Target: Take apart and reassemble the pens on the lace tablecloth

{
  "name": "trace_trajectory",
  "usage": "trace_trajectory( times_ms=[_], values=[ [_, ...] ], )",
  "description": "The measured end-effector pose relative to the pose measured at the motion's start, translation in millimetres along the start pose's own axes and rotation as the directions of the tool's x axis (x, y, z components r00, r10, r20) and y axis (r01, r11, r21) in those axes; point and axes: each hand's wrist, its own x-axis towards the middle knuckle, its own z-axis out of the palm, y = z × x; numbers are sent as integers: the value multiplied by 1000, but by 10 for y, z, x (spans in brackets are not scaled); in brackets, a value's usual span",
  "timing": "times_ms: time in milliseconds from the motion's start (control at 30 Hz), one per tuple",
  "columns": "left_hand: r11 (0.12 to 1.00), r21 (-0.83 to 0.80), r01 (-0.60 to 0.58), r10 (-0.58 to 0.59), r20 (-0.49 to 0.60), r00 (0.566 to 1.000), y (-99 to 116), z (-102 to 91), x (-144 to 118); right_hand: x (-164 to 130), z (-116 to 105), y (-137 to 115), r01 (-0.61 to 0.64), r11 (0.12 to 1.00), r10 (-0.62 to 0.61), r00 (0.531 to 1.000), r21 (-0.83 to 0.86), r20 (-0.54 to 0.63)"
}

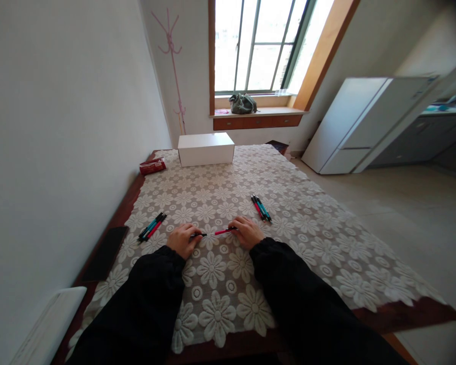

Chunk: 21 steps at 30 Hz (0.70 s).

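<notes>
My left hand (182,239) and my right hand (246,231) rest on a lace tablecloth (220,284) with a flower pattern. Between them they hold one pen (216,232) with a red barrel and a black end, lying level. The left fingers grip the black end, the right fingers grip the red end. A small group of pens (152,226) in blue, red and black lies to the left of my left hand. Another group of pens (261,207) lies just beyond my right hand. Both arms wear black sleeves.
A white box (205,148) stands at the table's far end, with a red packet (152,166) to its left. A dark phone (105,252) lies at the left edge by the wall. A white fridge (359,121) and a window with a bag on the sill (243,104) are beyond.
</notes>
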Motion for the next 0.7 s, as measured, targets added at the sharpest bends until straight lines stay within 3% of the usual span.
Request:
trace_trajectory(
  times_ms=[233, 400, 500, 700],
  values=[
    [1000, 8, 19, -19, -13, 1000, -25, 4, 0, -11, -49, 99, -154, 986, 150, 987, -59, -61],
    [1000, 24, 6, -6, -3, 1000, -7, 0, -4, -18, -32, 125, -179, 980, 171, 982, -93, -85],
    [999, 34, -21, 20, 20, 1000, 6, 1, -5, -13, -33, 75, -151, 984, 141, 984, -91, -107],
    [995, 29, -96, 94, 72, 993, 23, 1, -5, -4, -76, -187, 45, 999, -47, 994, -29, -100]
  ],
)
